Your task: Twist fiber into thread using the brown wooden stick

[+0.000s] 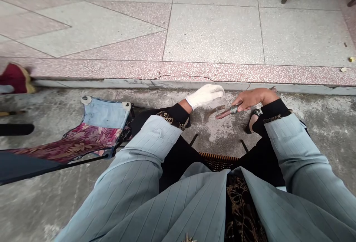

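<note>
My right grip, bare-skinned, is clenched around a rod-like tool bound with wire. The tool slants across my palm, its near end directed down and to the left, its other end showing beyond my wrist. My left grip, in a white knitted glove, lies just beside it, palm down with the fingers bent; whether it grasps anything, I cannot tell. A short, curved brownish piece appears below the gloved fingers, close to the tool's lower end; contact between the two is unclear.

Both forearms, in pale blue striped sleeves, extend over my black-clad knees. Between these lies the front edge of a woven seat; a black shoe is at right. Ahead runs the step, bordering the terrazzo floor. At left, a folding chair with floral fabric stands on the concrete, with a red shoe beyond.
</note>
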{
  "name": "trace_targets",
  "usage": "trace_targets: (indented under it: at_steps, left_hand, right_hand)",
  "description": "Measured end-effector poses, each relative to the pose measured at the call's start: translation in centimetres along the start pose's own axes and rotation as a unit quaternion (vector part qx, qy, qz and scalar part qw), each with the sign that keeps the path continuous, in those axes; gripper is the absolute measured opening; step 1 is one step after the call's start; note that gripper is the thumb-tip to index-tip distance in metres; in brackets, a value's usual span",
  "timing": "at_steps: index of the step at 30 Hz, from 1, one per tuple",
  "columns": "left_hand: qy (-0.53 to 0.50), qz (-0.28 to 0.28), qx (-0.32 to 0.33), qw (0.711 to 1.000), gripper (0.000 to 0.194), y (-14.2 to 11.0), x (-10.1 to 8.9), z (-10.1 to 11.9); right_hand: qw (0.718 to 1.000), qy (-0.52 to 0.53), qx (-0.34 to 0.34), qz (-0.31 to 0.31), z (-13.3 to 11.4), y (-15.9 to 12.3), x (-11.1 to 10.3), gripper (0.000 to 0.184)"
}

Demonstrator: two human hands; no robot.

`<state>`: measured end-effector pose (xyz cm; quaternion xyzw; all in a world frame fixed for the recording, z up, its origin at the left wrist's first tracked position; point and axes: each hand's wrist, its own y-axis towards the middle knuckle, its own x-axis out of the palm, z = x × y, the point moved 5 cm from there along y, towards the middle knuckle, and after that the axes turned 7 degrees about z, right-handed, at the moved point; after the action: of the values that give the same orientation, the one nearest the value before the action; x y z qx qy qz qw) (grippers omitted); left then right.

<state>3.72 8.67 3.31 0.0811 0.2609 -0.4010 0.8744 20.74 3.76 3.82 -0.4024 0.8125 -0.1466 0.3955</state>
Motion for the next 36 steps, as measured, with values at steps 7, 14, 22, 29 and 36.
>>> trace_targets:
  at_steps: [7, 14, 22, 29, 36]
  left_hand:
    - [-0.119, 0.021, -0.035, 0.992, 0.03, 0.0, 0.6, -0.3]
    - [0.002, -0.048, -0.016, 0.999, 0.036, -0.4, 1.6, 0.4]
    - [0.061, -0.05, 0.04, 0.996, 0.035, -0.2, 0.3, 0.5]
    - [-0.114, 0.001, -0.017, 0.993, 0.034, -0.1, 0.1, 0.5]
    - [-0.015, -0.053, 0.0, 0.998, 0.035, -0.4, 1.2, 0.7]
  right_hand:
    - [0.912, 0.31, -0.086, 0.254, -0.6, -2.8, -4.4, 0.05]
    - [0.908, 0.18, 0.087, 0.369, 2.5, -0.6, -4.5, 0.039]
    - [0.995, 0.064, 0.078, -0.013, 1.0, 0.5, -0.3, 0.036]
    - [0.936, 0.305, -0.075, 0.156, -1.4, -2.2, -3.7, 0.057]
    - [0.922, 0.277, 0.018, 0.269, 0.3, -1.8, -4.8, 0.044]
